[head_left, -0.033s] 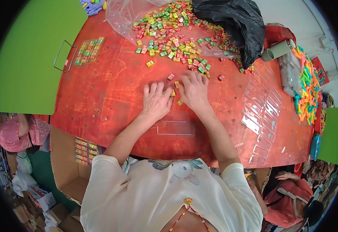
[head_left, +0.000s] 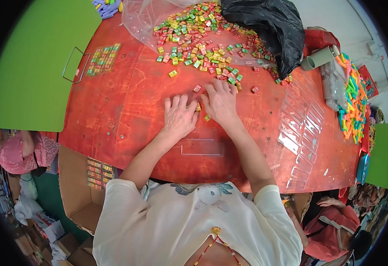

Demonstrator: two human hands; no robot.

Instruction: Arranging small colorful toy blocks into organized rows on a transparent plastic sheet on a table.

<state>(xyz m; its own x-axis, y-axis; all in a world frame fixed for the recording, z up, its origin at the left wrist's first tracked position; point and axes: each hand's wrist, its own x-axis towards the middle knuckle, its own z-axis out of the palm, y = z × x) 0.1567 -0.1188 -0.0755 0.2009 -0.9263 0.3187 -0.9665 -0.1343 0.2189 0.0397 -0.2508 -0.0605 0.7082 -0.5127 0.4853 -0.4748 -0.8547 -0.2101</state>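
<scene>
Small coloured packets, red, yellow and green, lie in a loose heap [head_left: 203,48] on the red table [head_left: 149,84]. My left hand [head_left: 180,116] rests low over the tabletop with its fingers spread. Beside its index finger and thumb is a yellow packet [head_left: 198,107]. Just to the right, my right hand [head_left: 220,102] is open, its fingers stretched toward the heap's near edge. A single red packet [head_left: 197,88] lies between the hands, and another yellow packet [head_left: 207,117] lies by my right thumb. Nearer me sits a clear plastic tray [head_left: 202,147]. Whatever is under my palms is hidden.
A filled tray of packets [head_left: 104,59] lies at the left by a green board [head_left: 30,66]. Several clear trays [head_left: 302,142] overlap on the right. A black bag [head_left: 269,26], a pale cup [head_left: 320,58] and colourful plastic pieces [head_left: 353,102] stand beyond. Two people sit at the sides.
My right hand has shifted slightly left, covering a yellow packet that showed by its fingers. My left hand stays nearly where it was.
</scene>
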